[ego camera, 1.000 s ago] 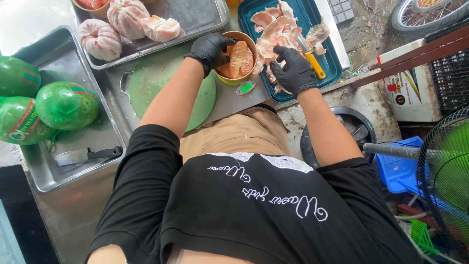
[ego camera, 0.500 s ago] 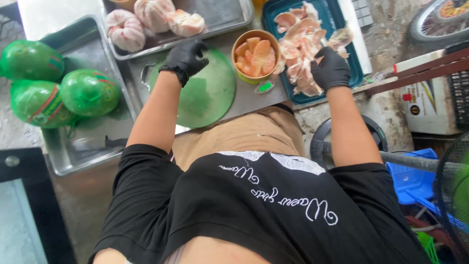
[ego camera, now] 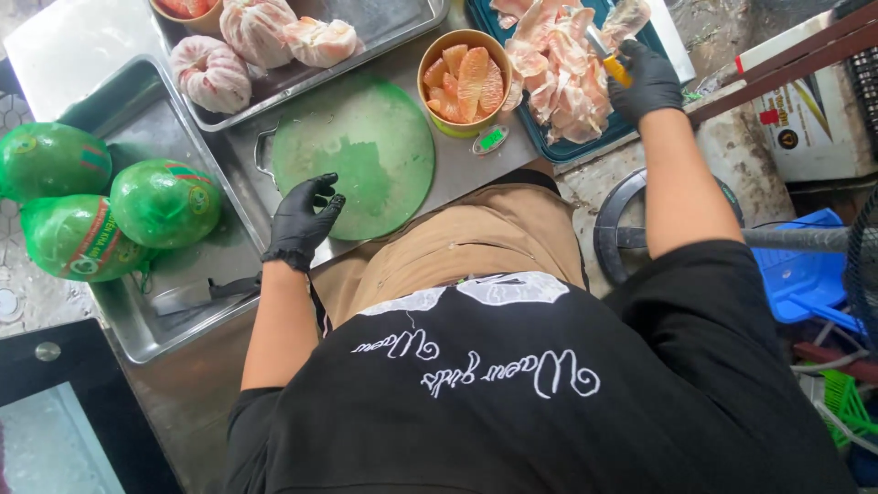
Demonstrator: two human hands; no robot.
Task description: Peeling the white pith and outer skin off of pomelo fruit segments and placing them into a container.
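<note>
Our left hand [ego camera: 302, 220] hung loosely open, holding nothing, its fingers at the near edge of the round green cutting board [ego camera: 355, 155]. Our right hand [ego camera: 647, 80] was clamped on a yellow-handled knife [ego camera: 611, 60] over the peel scraps in the blue tray [ego camera: 585, 146]. Between them the board lay bare, the bowl of segments [ego camera: 464, 80] just beyond it.

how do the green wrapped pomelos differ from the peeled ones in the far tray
The wrapped pomelos are smooth, shiny green and banded with labels; the peeled pomelos are pale pink-white, ridged and bare. The wrapped ones lie in the steel tray near the left hand; the peeled ones lie in the farther tray. Both are round and similar in size.
</note>
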